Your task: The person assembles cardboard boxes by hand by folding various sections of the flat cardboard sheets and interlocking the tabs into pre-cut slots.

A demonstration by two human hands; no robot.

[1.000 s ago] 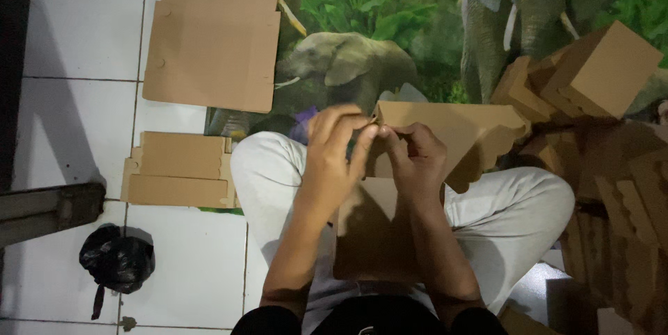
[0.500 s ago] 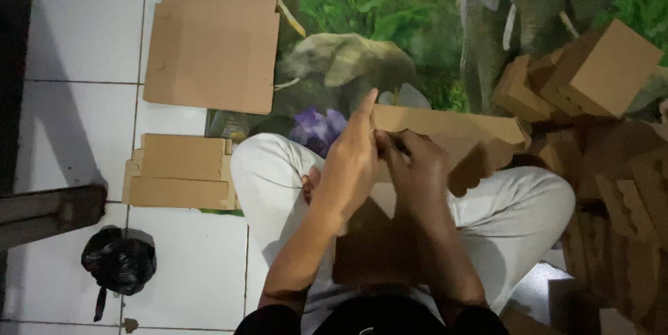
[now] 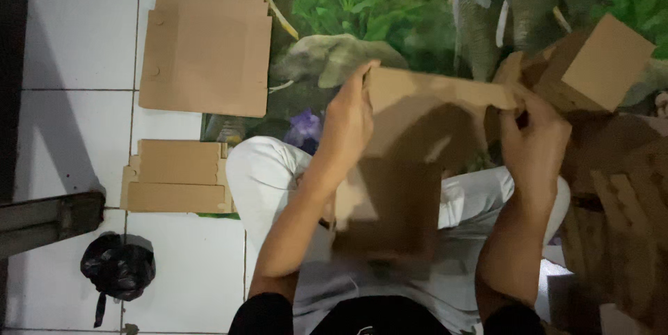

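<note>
partly shadowed cardboard sheet (image 3: 417,161), hands (image 3: 348,123) gripping

Since a second ago the left hand (image 3: 348,123) and right hand (image 3: 532,144) have moved apart from the middle of the cardboard box blank (image 3: 424,161) to its two ends, spreading it wide.

Left hand (image 3: 348,123) and right hand (image 3: 534,141) raised apart, fingers curled.

Head camera; steeply downward; close over lap
</note>
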